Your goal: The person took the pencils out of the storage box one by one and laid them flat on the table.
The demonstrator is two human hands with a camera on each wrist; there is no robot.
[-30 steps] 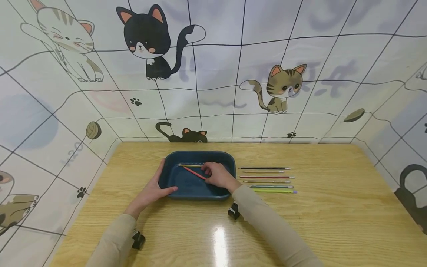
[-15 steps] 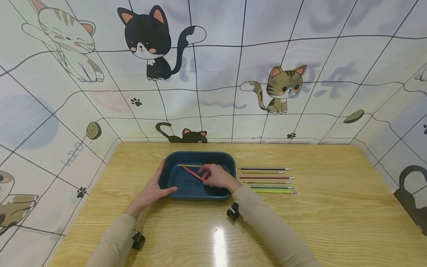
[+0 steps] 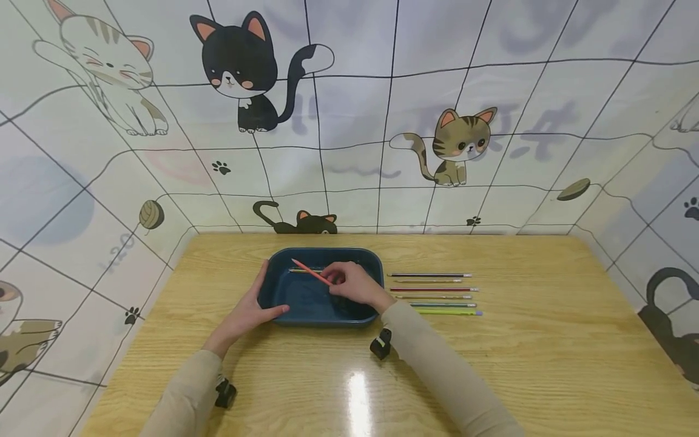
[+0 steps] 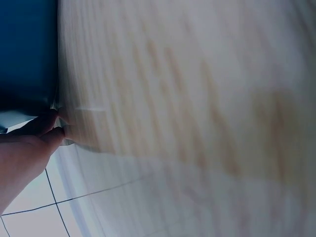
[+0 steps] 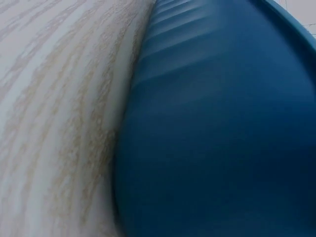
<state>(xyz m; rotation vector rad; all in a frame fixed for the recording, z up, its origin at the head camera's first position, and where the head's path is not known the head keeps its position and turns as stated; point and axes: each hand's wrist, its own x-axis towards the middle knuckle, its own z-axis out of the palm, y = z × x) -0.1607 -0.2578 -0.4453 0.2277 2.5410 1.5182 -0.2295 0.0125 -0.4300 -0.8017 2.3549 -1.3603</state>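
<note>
In the head view my right hand (image 3: 355, 284) pinches a red pencil (image 3: 310, 270) by its right end, its point tilted up toward the far left over a dark blue tray (image 3: 306, 318). Under it, on the tray floor, lies a yellowish pencil (image 3: 297, 271), partly hidden by the red one and the hand. My left hand (image 3: 248, 312) grips the tray's left side, thumb over the near rim and fingers along the outer wall. The left wrist view shows this hand (image 4: 29, 143) against the tray wall (image 4: 27, 54). Only the tray's outside (image 5: 197, 123) and tabletop appear in the right wrist view.
Right of the tray, several pencils (image 3: 434, 289) lie side by side in a row, the nearest one lime green (image 3: 448, 312). The wooden table (image 3: 306, 382) meets a cat-patterned cloth backdrop (image 3: 349, 164) at the back and sides.
The red pencil has risen off the tray floor, its point moving up and to the left. My right hand has shifted slightly left with it. The left hand stays on the tray.
</note>
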